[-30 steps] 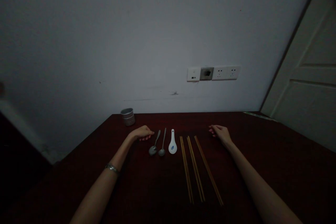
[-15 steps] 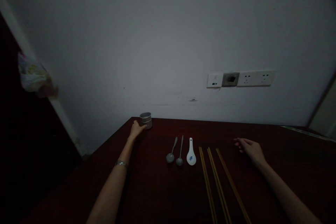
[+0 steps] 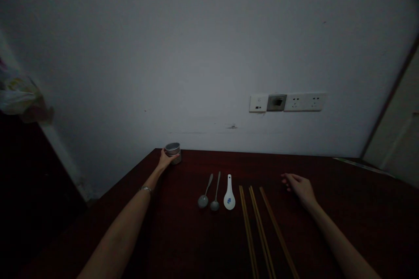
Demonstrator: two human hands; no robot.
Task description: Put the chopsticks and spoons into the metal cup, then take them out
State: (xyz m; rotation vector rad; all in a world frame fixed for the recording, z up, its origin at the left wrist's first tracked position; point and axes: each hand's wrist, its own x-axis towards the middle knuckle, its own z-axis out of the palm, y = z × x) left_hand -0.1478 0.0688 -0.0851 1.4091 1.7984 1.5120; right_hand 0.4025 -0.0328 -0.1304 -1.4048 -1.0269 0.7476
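My left hand (image 3: pixel 164 159) reaches to the far left corner of the dark red table (image 3: pixel 343 209) and closes round a small metal cup (image 3: pixel 173 151), which stands upright. My right hand (image 3: pixel 300 186) lies on the table with its fingers loosely stretched, holding nothing, just right of the chopsticks. Between the hands lie two metal spoons (image 3: pixel 209 191), a white ceramic spoon (image 3: pixel 229 193) with a blue mark, and three pairs of wooden chopsticks (image 3: pixel 262 231) running toward me.
A white wall with a row of sockets (image 3: pixel 286 102) rises behind the table. A door (image 3: pixel 397 135) stands at the right. A bag (image 3: pixel 18 96) hangs at the far left above a dark gap beside the table's left edge.
My left hand has moved from beside the spoons out to the metal cup and taken hold of it. The view has swung left. The right hand has stayed put.
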